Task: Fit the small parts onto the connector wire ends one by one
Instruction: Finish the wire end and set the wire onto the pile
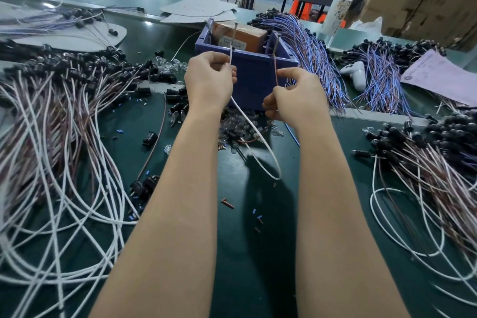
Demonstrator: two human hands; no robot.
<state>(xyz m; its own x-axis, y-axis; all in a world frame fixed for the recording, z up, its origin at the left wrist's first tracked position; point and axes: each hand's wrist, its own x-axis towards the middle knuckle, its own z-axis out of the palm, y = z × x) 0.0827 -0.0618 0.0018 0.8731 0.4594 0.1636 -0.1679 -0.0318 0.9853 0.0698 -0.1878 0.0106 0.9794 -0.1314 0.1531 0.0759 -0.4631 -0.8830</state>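
My left hand (207, 77) pinches a white wire (254, 137) near its upper end, which points up toward a thin metal pin (234, 33) standing on the blue bin (247, 72). The white wire loops down between my forearms. My right hand (294, 95) pinches a brown wire (276, 72), held upright below a second pin (276, 44) on the bin. A heap of small clear bulbs and black caps (240, 131) lies on the green mat just under my hands. Tiny brown and blue sleeves (227, 203) are scattered nearer to me.
Piles of white and brown wires with black connectors spread at left (51, 137) and right (426, 162). Blue-purple wire bundles (309, 49) lie behind the bin. A white game controller (357, 72), a pink paper sheet (438, 75) and a white bottle (338, 8) sit at back right.
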